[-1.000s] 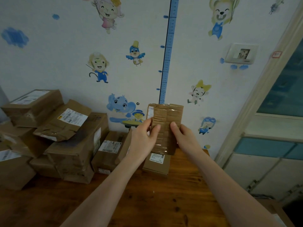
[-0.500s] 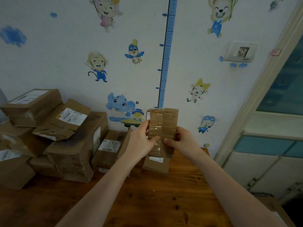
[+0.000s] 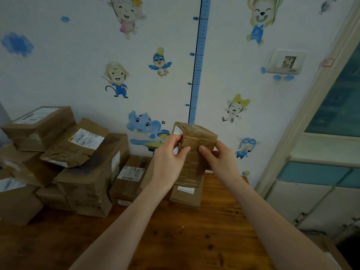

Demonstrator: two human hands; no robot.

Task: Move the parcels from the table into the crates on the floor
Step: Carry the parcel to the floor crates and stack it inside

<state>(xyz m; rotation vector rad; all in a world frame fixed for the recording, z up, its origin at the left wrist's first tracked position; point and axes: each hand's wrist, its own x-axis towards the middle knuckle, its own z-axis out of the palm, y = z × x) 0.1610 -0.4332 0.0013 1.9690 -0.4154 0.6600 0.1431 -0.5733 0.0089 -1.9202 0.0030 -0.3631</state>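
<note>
Barely begun, I judge: one taped parcel (image 3: 194, 145) is held clear of the desk (image 3: 175, 240) toward 12 o'clock by the left hand (image 3: 167, 164) and right hand (image 3: 222, 162), fingers curled round it. About nine more parcels (image 3: 91, 176) remain from 9 to 12 o'clock. No crates are in view.

This looks like a room in a home, most likely a child's room. The pale wall (image 3: 58, 78) is covered with cartoon stickers: a blue elephant (image 3: 141, 123), a bird in a hat (image 3: 160, 63), a bear in dungarees (image 3: 260, 22). A blue height chart (image 3: 199, 65) with printed numbers runs up between them. A household socket (image 3: 286, 62) is set in the wall beside a cream door frame (image 3: 311, 106) with glass panes. Taped cardboard parcels (image 3: 87, 172) with shipping labels are piled on a wooden desk (image 3: 175, 240).
</note>
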